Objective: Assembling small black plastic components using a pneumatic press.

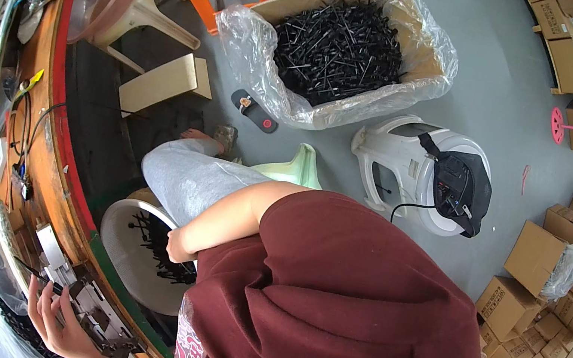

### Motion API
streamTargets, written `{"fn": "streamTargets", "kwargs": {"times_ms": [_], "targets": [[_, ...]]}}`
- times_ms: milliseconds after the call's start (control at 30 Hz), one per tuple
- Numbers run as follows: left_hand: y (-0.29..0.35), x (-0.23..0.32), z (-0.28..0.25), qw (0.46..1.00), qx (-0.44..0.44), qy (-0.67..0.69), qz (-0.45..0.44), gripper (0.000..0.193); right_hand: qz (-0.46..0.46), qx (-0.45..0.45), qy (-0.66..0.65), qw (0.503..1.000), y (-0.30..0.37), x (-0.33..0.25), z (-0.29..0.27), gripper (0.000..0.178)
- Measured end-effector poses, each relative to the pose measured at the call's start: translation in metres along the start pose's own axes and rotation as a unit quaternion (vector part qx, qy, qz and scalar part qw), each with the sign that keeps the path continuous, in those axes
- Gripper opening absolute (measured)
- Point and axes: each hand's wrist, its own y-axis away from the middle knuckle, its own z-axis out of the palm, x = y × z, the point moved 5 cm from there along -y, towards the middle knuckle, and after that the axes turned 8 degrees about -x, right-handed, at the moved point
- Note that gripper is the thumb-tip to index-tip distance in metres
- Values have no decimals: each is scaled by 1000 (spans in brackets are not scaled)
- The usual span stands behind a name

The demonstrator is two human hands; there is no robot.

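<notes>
Maroon short-sleeved shirt (350, 296), pink-and-white print (189, 345), grey bottoms (185, 176)

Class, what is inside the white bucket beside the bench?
Loose black parts lie in the white bucket; the right hand and maroon shirt cover some of its interior, hiding anything there.

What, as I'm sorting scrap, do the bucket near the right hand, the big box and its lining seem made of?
Bucket: likely plastic, dull white, with a smooth rounded rim.
Big box: apparently cardboard, with matte tan walls showing inside.
Lining: probably thin plastic film, clear and glossy, with crinkled highlights.
</notes>
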Motion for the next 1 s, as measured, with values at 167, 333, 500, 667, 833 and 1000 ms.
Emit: {"fn": "streamTargets", "kwargs": {"times_ms": [167, 333, 500, 667, 833, 1000], "targets": [[13, -2, -10, 1000, 24, 10, -1, 24, -12, 10, 15, 1000, -1, 0, 3, 37], [26, -12, -20, 1000, 28, 11, -8, 23, -11, 24, 21, 999, 7, -4, 1, 31], [30, -10, -33, 998, 56, 20, -2, 23, -50, 35, 60, 996, 18, -6, -7, 31], [41, -8, -32, 998, 51, 20, 8, 24, -54, 51, 61, 995, 21, -8, -5, 27], [63, -23, -39, 998, 59, 7, -10, 25, -57, 18, 82, 995, 8, -11, 2, 29], [76, -22, -33, 997, 67, 18, -37, 23, -55, 53, 102, 992, 6, -12, 9, 21]]}}
